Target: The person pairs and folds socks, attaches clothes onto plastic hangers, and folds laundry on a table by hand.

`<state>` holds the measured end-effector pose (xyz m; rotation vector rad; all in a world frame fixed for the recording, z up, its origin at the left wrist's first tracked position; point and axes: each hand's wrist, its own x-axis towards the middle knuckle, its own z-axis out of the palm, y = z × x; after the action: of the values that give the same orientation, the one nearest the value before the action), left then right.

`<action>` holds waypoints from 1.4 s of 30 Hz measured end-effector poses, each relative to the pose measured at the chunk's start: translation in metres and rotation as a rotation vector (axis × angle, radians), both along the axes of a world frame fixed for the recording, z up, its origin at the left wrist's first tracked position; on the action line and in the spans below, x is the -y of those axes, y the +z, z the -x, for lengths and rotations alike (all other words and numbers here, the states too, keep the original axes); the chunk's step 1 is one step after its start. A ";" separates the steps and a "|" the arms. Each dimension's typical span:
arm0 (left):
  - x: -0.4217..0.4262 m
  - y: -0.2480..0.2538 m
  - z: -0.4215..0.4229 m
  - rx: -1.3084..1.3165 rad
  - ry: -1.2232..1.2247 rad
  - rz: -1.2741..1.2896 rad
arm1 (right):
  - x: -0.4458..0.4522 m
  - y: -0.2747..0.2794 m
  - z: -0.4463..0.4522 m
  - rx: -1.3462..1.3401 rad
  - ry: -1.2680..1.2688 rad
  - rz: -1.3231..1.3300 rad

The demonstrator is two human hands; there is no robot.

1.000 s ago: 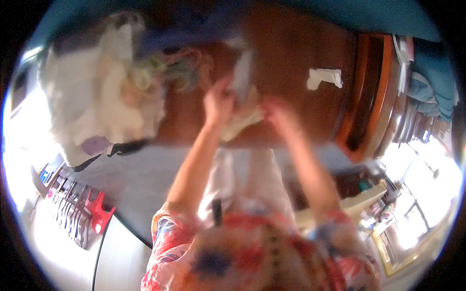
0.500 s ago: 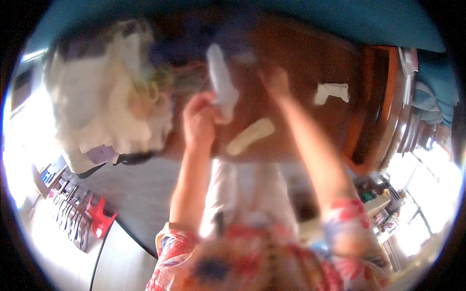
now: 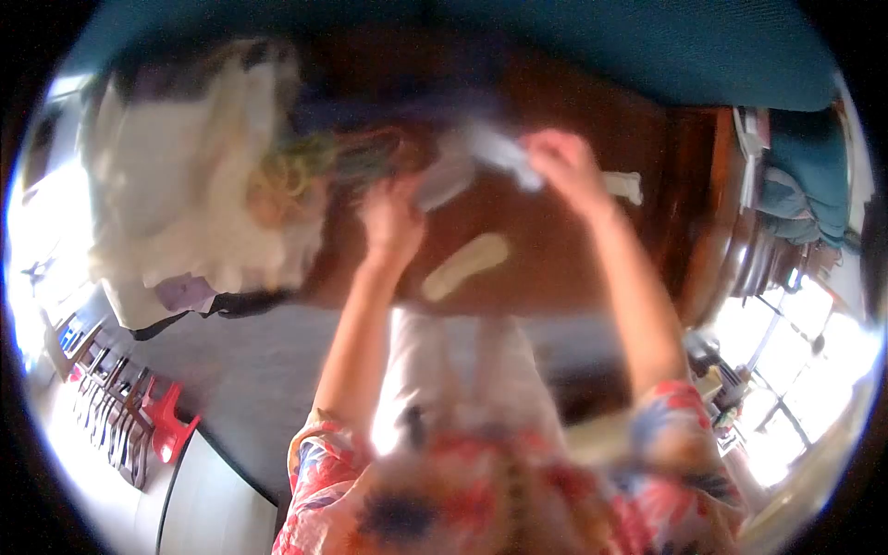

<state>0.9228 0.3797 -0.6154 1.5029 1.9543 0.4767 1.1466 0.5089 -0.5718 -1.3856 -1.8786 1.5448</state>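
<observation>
Left hand (image 3: 393, 217) pinching a grey cloth piece (image 3: 447, 180), right hand (image 3: 562, 166) pinching a white cloth piece (image 3: 504, 155), both pieces above the brown surface (image 3: 546, 264), cream cloth piece (image 3: 465, 265) lying nearer the person.

Single head-worn, wide-angle view, taken from above the wearer's torso (image 3: 499, 499) and directed forward and steeply downward. The table (image 3: 555, 268) lies at close range, its near edge crossing the middle of the circular field; the surrounding room curves around both sides.
</observation>
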 end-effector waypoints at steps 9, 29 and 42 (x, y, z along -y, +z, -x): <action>-0.031 0.036 -0.062 0.690 -0.245 0.330 | 0.010 0.093 -0.052 -0.321 0.072 0.468; 0.026 0.063 -0.100 1.372 0.282 0.485 | 0.148 0.086 -0.026 0.279 -0.320 -0.015; 0.023 0.077 -0.109 0.375 0.031 0.075 | 0.139 0.098 -0.019 -0.707 -0.670 0.583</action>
<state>1.0321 0.3563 -0.5383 1.2354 1.6830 0.6402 1.1658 0.3698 -0.4740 -1.2279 -0.4944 1.8954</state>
